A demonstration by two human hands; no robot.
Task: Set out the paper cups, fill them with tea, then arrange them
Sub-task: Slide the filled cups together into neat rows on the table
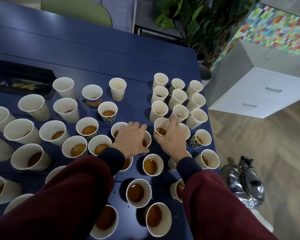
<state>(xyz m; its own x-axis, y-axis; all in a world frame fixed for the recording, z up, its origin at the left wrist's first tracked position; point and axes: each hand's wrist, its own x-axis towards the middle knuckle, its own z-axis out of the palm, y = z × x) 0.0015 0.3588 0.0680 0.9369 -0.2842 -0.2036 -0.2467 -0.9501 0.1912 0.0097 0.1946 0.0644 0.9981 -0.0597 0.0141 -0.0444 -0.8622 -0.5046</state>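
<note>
Your R hand (170, 135) wraps a filled cup (160, 129), upright. The tidy block (178, 97) sits just beyond at 12 o'clock, so R is nearer. L hand (130, 137), at 9, covers a 2nd cup (147, 142); can't tell its grip.

Across the table (93, 54) stand paper cups (117, 92), a tight block at one o'clock. A kettle (246, 184) sits on the floor (267, 144) at four o'clock, a cabinet (260, 92) at two.
</note>
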